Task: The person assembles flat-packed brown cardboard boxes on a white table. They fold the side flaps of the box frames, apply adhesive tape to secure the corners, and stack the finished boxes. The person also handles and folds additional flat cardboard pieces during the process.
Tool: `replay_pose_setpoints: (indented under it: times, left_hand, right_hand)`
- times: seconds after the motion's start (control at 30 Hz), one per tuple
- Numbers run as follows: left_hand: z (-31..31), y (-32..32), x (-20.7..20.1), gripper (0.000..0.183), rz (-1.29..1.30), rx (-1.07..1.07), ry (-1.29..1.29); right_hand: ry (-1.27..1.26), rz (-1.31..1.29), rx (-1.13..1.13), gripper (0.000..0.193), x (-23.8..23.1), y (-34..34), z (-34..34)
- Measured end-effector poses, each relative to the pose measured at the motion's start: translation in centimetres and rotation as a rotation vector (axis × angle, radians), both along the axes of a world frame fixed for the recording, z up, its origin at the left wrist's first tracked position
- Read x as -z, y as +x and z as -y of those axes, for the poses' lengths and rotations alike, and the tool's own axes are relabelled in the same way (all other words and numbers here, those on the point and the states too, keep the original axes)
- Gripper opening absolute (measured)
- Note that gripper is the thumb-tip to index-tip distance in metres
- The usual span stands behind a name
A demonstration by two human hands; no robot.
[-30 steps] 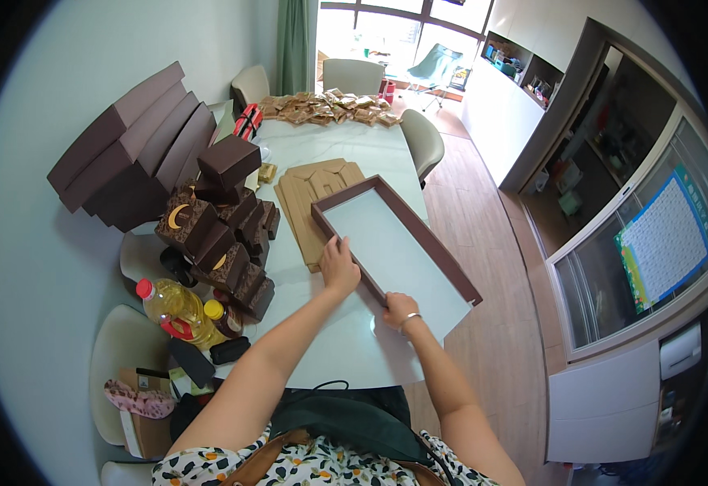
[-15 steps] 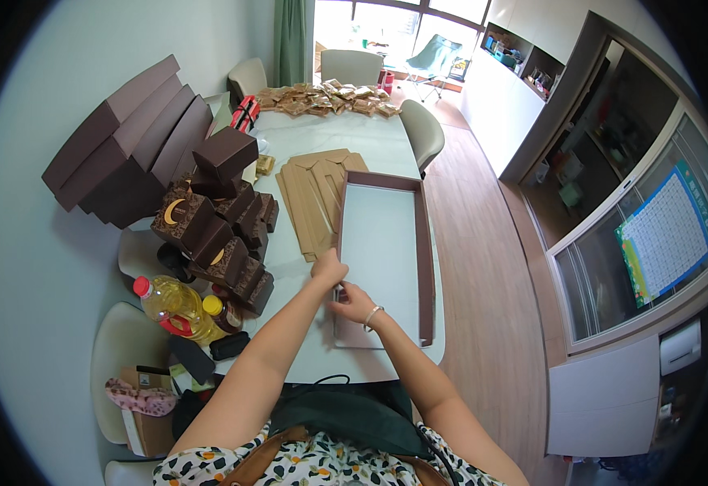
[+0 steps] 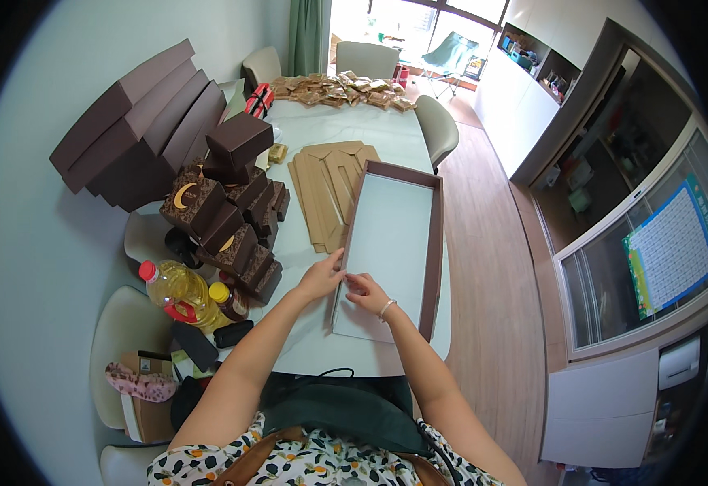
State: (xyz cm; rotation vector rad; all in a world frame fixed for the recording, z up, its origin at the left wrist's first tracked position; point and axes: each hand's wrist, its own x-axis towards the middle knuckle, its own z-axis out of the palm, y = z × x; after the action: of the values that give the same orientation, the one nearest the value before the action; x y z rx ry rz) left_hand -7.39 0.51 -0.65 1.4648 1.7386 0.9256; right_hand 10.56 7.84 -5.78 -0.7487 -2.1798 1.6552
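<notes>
A long shallow box (image 3: 394, 243) with brown side walls and a white inner bottom lies lengthwise on the table. Its far end and both long sides stand up; the near end has no raised wall. My left hand (image 3: 321, 277) is closed on the left wall from outside. Just inside that wall is my right hand (image 3: 367, 293), a bracelet on its wrist, its fingers curled and pinching at the wall's near part. What lies between the right fingertips is hidden. Flat brown cardboard pieces (image 3: 321, 194) lie left of the box.
Stacked dark brown boxes (image 3: 240, 142) with gold crescents crowd the left side, larger brown box parts (image 3: 139, 121) behind them. An oil bottle (image 3: 180, 296) and a yellow-capped jar (image 3: 228, 301) stand nearer. Small wrapped packets (image 3: 346, 89) cover the table's far end. A chair (image 3: 437, 130) is at right.
The box has turned slightly, its far end now further right. My left hand has shifted from over the wall's top to its outer side; my right hand has moved slightly right and forward.
</notes>
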Motion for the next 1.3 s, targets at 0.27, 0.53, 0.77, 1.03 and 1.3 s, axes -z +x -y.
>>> replay_pose_setpoints:
  times: [0.27,0.53,0.77,1.03,1.3]
  left_hand:
    - [2.9,1.1,-6.7,0.046,-0.816,0.384,0.210]
    - [0.6,0.3,-2.0,0.017,-1.112,0.858,0.279]
    - [0.4,-0.5,-3.9,0.012,-0.965,0.914,0.331]
    - [-0.4,-0.4,-2.6,0.016,-0.893,0.820,0.348]
    - [-1.8,2.0,-1.0,0.016,-0.891,0.571,0.284]
  right_hand:
    - [0.263,0.136,-0.120,0.045,-1.8,2.1,-0.5]
    - [0.719,0.182,0.096,0.049,-1.0,2.0,5.9]
    - [0.739,0.206,0.171,0.063,-1.1,2.1,6.9]
    - [0.265,-0.012,-0.045,0.068,-1.8,4.0,4.0]
    - [-0.140,0.040,-0.038,0.047,-3.8,5.0,-1.5]
